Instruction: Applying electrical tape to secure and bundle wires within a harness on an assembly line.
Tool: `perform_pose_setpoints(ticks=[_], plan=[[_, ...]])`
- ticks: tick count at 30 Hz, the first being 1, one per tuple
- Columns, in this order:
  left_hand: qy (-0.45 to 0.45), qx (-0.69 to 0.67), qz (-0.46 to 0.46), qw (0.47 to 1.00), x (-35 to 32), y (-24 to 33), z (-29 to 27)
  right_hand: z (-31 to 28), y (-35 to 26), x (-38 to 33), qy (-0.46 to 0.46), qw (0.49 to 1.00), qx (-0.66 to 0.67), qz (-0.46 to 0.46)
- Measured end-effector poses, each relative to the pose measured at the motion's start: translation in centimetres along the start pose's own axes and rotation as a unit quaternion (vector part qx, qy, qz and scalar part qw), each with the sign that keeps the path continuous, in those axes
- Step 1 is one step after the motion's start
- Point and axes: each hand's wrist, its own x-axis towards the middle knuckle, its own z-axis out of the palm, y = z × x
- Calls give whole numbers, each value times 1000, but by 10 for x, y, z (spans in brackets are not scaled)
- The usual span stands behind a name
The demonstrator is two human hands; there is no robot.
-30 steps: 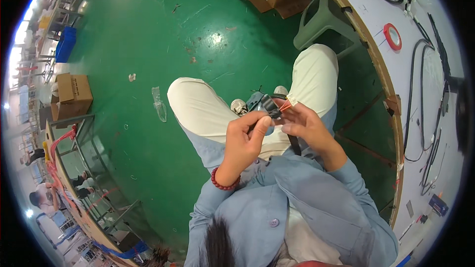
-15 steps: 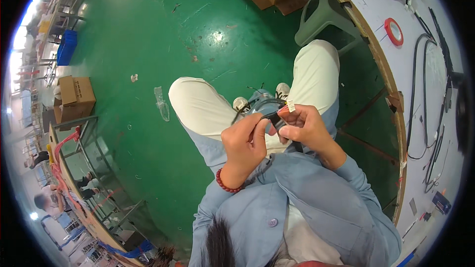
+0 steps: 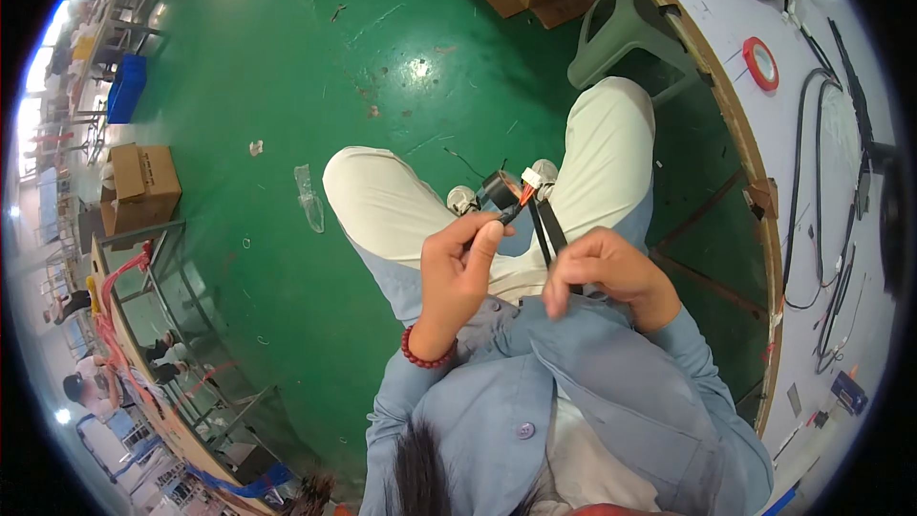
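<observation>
Fingertips of the left hand (image 3: 458,272) pinch the near end of a thin black wire bundle (image 3: 503,213), thumb pressed along it, and hold it out over the lap; at the far tip of that bundle sit a roll of black tape (image 3: 496,189) and a white connector (image 3: 538,175) with short orange leads. The right hand (image 3: 602,269) is curled shut around a flat black strap (image 3: 545,229), most likely tape running off the roll, which stretches taut from the fist up to the connector end. Half a second ago both hands were bunched tightly together at the bundle; now the right one has drawn back toward the body and to the right, so a long length of black strap stands clear between the hands. That reads, as a judgement, as a fresh pull of tape for wrapping the harness. A red bead bracelet (image 3: 425,357) circles the left wrist. Below lie cream trousers (image 3: 401,210) and the green floor (image 3: 287,67); to the right a white workbench (image 3: 831,134) carries a red tape roll (image 3: 760,63) and black cables (image 3: 798,220). Far left stands a cardboard box (image 3: 143,182).
</observation>
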Motion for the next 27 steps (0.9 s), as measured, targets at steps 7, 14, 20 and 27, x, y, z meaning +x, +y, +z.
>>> perform_pose_setpoints(ticks=[7, 14, 20, 27], plan=[[-68, -96, -43, 992, -5, 1, 1, 11, -8, 39, 160, 979, 44, -115], [-165, -204, -127, 957, -2, -5, -10, 3, -21, 49, 123, 973, -2, -198], [34, -2, 95, 995, -6, 7, 12, 3, -2, 48, 151, 962, -133, -182], [122, 281, 304, 902, 8, -19, 14, 27, 16, 47, 300, 939, -19, -169]])
